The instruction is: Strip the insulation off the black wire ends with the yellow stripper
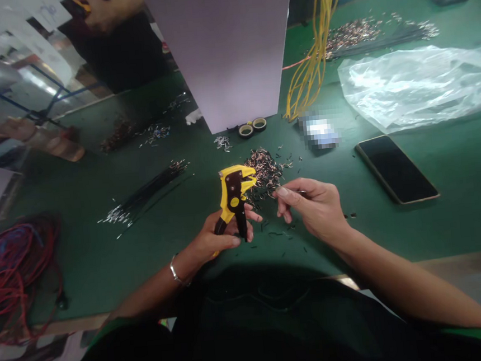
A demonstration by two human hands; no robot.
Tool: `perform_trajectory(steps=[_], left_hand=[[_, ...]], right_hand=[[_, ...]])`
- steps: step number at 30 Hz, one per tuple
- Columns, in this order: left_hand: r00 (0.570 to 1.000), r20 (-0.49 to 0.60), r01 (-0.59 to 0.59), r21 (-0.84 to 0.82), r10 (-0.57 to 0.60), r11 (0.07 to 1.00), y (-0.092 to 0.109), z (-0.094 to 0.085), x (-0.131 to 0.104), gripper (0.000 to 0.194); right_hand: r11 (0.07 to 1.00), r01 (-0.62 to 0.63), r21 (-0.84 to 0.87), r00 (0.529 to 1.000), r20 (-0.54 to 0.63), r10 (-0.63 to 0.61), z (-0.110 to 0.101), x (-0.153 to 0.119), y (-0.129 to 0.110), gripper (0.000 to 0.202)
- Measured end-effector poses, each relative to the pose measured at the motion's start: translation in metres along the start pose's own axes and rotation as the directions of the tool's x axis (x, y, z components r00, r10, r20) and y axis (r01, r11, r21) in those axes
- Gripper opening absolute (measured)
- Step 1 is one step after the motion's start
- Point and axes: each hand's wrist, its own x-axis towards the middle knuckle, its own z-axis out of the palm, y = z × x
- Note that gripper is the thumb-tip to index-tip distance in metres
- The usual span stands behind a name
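My left hand holds a yellow and black wire stripper by its handles, its jaws pointing up and to the right. To its right, my right hand is pinched, with thumb and forefinger pressed together; what sits between the fingertips is too small to name. Just beyond both hands lies a pile of short copper and black wire pieces, with loose bits scattered around it. A bundle of black wires with bare ends rests to the left.
A phone and a clear plastic bag lie at the right. Yellow wires hang beside a pale panel. Two tape rolls sit below it. Red cable coils lie left. Another person's hand shows at upper left.
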Motion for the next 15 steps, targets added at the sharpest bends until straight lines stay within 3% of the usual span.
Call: perform_trajectory(steps=[9, 15], left_hand=[[0.999, 0.016, 0.042, -0.063, -0.041, 0.997, 0.0001, 0.002, 0.0, 0.06], [0.999, 0.01, 0.042, -0.052, -0.042, 0.998, -0.0018, 0.0012, -0.0015, 0.061]], right_hand=[[0.999, 0.001, -0.05, 1.0, 0.021, 0.0, 0.0026, -0.0014, -0.0018, 0.025], [0.984, 0.021, -0.179, 0.998, 0.07, -0.008, 0.0072, -0.0037, -0.0031, 0.026]])
